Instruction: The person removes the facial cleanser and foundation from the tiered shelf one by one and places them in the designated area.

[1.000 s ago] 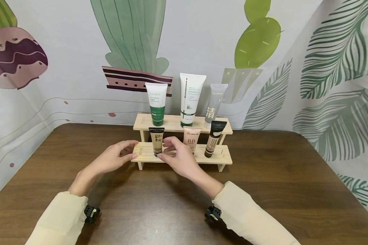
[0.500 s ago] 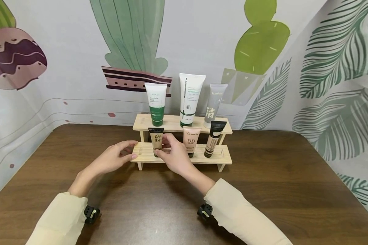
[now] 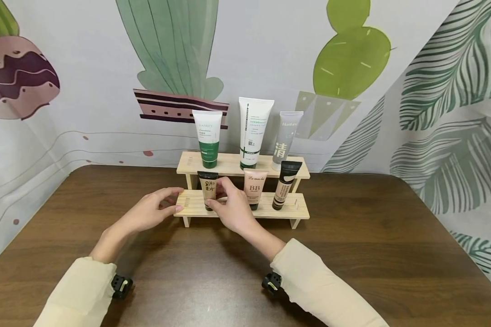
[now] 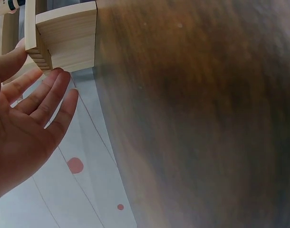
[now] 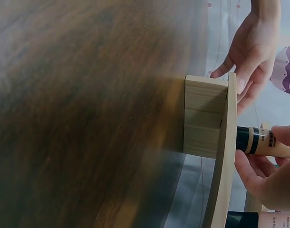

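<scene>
In the head view, my right hand (image 3: 235,210) pinches a small gold squeeze tube (image 3: 208,187) with a black top end, which stands cap down on the lower shelf of a wooden two-step stand (image 3: 188,206). In the right wrist view, thumb and fingers flank the tube (image 5: 263,141) just above its dark cap. At the stand's left end, my left hand (image 3: 150,210) has its fingertips right at the lower shelf's edge. Its fingers (image 4: 53,97) are spread and fairly straight in the left wrist view.
A pink BB cream tube (image 3: 255,187) and a black-topped tube (image 3: 285,186) share the lower shelf. Behind stand a white-and-green tube (image 3: 208,136), a tall white tube (image 3: 254,131) and a grey tube (image 3: 285,141). The brown table (image 3: 352,254) meets a cactus-print cloth (image 3: 270,54).
My right hand has moved slightly up and left, from the tube's base to a pinch on its side. The gold tube has turned a little. My left hand has stayed in place.
</scene>
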Motion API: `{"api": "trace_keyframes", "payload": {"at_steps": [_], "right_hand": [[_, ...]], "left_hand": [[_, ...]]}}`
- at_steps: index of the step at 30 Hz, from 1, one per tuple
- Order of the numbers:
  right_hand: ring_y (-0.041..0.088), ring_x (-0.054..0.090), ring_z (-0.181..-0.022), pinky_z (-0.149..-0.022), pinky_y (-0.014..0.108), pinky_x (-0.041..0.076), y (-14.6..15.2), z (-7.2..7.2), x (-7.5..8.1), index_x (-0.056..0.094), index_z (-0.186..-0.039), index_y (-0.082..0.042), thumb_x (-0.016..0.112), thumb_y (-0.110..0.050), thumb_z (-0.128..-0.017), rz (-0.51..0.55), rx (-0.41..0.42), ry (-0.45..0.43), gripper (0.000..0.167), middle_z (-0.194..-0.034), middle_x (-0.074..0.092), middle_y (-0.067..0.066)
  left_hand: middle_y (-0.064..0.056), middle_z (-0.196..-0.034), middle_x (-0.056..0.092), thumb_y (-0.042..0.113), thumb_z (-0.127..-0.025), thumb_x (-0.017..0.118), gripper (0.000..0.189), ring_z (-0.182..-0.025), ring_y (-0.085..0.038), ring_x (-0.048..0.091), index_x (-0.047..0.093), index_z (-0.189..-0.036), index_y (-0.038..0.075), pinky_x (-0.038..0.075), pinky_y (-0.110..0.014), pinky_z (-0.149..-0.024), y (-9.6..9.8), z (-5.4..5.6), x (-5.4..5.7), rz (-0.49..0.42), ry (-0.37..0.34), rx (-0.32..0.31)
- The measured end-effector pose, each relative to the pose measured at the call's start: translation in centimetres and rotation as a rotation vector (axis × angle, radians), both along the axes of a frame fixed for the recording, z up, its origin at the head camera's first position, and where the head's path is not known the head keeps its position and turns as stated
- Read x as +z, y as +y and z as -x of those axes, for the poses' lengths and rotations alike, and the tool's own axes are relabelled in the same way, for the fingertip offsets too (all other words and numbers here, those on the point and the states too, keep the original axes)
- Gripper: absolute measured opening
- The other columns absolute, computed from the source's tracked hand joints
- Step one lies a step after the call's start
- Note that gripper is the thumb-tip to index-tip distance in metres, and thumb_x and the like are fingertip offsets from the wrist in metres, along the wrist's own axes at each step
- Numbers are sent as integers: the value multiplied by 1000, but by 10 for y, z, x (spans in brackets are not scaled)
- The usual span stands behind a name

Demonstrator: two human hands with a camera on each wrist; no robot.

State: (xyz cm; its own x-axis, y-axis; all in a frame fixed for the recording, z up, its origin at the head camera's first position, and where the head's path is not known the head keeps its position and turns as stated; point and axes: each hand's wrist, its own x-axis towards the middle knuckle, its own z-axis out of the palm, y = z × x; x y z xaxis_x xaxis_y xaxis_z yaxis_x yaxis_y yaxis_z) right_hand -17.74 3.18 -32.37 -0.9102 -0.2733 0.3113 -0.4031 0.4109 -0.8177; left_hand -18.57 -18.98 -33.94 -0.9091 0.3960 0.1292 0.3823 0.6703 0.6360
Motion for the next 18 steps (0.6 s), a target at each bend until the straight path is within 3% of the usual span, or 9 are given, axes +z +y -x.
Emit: {"api": "trace_keyframes", "payload": {"at_steps": [18], "right_hand": [[15, 61, -78, -69, 26, 50, 9, -11, 15, 54, -101, -5, 72, -7, -78, -74, 73, 12, 29, -88, 64, 6]], "left_hand": [[-18, -107, 59, 15, -89, 60, 44, -95, -30, 57, 48, -126, -5, 48, -43, -78, 0, 0, 0, 3, -5, 1]]}}
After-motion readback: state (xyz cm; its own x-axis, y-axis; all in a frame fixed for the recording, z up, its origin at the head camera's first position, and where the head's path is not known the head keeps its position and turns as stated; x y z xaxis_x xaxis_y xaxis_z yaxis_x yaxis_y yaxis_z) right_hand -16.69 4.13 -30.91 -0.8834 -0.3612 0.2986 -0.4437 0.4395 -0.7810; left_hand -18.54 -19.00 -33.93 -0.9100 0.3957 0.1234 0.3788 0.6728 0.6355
